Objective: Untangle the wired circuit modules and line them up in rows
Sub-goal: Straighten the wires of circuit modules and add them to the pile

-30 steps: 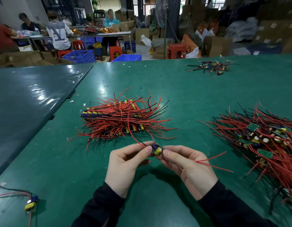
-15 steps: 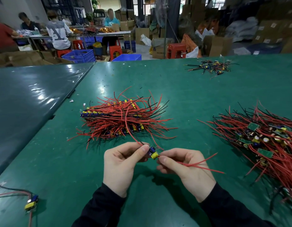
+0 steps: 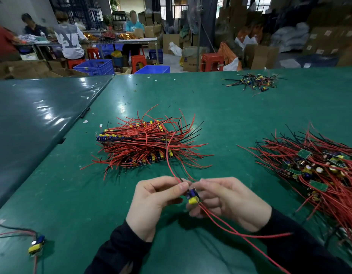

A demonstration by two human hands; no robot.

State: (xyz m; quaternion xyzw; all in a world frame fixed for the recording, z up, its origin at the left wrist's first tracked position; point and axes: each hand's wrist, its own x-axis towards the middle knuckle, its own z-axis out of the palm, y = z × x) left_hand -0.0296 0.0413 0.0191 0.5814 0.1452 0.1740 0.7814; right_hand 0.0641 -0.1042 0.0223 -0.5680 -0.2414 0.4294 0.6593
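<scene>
Between both hands sits one small circuit module (image 3: 193, 196), blue and yellow, with red wires trailing up and down to the right. My left hand (image 3: 153, 202) pinches its upper wires between thumb and forefinger. My right hand (image 3: 228, 200) holds the module from the right with curled fingers. Beyond the hands lies the lined-up stack of modules (image 3: 145, 143) with red and black wires fanning out. At the right spreads the tangled heap of modules (image 3: 319, 171) with green boards and red wires.
The green table (image 3: 220, 119) meets a darker table (image 3: 33, 119) on the left. One loose module (image 3: 36, 247) lies at the near left edge. A small wire pile (image 3: 254, 83) sits far back right. People work at benches behind, among boxes, crates and stools.
The module has turned upright between my hands and dropped slightly toward me. Its free red wires now trail down and right across my right wrist instead of pointing sideways.
</scene>
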